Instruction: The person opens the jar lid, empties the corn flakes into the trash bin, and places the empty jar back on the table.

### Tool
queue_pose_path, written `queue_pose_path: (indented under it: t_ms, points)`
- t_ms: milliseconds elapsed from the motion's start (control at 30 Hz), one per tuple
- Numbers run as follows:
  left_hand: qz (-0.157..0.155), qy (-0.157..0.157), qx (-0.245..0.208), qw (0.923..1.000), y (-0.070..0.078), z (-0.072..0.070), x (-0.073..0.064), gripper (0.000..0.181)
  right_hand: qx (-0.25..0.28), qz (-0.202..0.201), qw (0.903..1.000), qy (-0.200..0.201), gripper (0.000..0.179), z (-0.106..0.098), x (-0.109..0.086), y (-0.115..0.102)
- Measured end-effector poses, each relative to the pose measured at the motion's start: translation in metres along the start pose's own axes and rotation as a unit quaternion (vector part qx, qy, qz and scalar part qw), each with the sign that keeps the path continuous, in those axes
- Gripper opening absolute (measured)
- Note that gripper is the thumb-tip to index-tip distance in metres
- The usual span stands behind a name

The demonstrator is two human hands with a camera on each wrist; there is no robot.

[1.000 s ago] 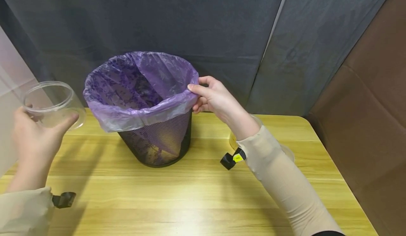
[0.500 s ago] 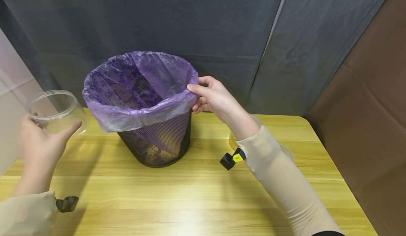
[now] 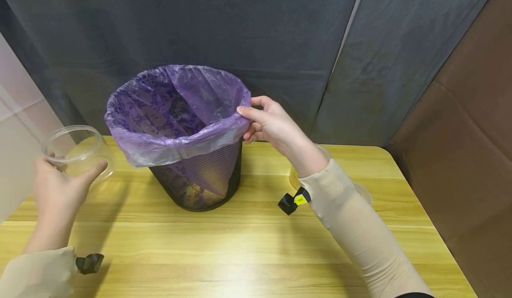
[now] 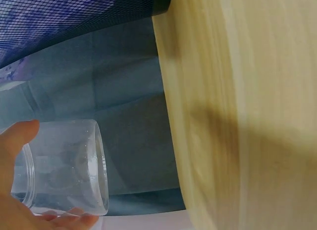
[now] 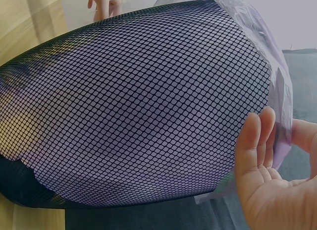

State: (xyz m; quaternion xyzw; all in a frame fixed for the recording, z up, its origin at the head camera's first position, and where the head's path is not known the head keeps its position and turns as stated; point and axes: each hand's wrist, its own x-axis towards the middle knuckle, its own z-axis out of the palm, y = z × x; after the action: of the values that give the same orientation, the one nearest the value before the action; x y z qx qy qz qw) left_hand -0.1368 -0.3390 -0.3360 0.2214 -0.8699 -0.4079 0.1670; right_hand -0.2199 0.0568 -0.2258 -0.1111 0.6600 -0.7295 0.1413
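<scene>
My left hand (image 3: 60, 184) grips a clear plastic jar (image 4: 64, 165) around its side, thumb on one side and fingers on the other. The jar is held above the table at the far left, its ridged mouth upward and tilted slightly; nothing shows inside it. A black mesh wastebasket (image 3: 200, 180) stands left of centre, lined with a purple bag (image 3: 176, 146) folded over its rim. At the right side of that rim my right hand (image 3: 274, 122) pinches the bag's edge between thumb and fingers, with its other fingers against the mesh in the right wrist view.
Behind my right forearm is a partly hidden clear container (image 3: 294, 180) with something yellow in it. A clear round edge (image 3: 364, 194) shows past the sleeve. A grey curtain (image 3: 280, 26) hangs behind the wooden table (image 3: 224, 249), with a brown panel (image 3: 472, 124) at right.
My left hand has lowered the jar and moved it slightly right, towards the wastebasket. My right hand stays at the wastebasket's rim.
</scene>
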Motion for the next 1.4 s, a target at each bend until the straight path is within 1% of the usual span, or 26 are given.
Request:
queue_pose_path:
  t_ms: [167,367,600,833,967,1067,1233,1400]
  points:
    - [-0.014,-0.002,0.011,0.9998,-0.003,0.002,-0.002,0.103,0.002,0.0,1.0,0.001,0.037,0.0,0.001,0.001]
    - [-0.024,-0.005,0.021,0.9995,-0.007,0.003,-0.003,0.109,0.004,0.0,1.0,0.002,0.036,0.0,0.001,0.001]
    - [-0.024,-0.017,0.007,0.9995,-0.013,0.006,-0.004,0.112,0.002,-0.002,1.0,0.0,0.036,0.0,0.001,0.001]
    - [-0.027,-0.033,0.025,0.9988,-0.018,0.009,-0.005,0.111,0.006,0.0,1.0,0.001,0.036,0.0,0.001,0.001]
    - [-0.015,-0.032,0.016,0.9992,-0.022,0.011,-0.005,0.108,0.006,0.001,1.0,0.002,0.036,0.0,0.001,0.001]
    - [-0.008,-0.023,0.011,0.9996,-0.025,0.015,-0.005,0.106,0.003,0.001,1.0,0.002,0.037,0.0,0.002,0.001]
    - [-0.017,-0.024,0.014,0.9995,-0.028,0.018,-0.005,0.105,0.004,0.003,1.0,0.002,0.037,0.0,0.002,0.001]
    - [-0.023,-0.035,0.014,0.999,-0.03,0.019,-0.006,0.108,0.006,0.003,1.0,0.003,0.037,0.0,0.001,0.0]
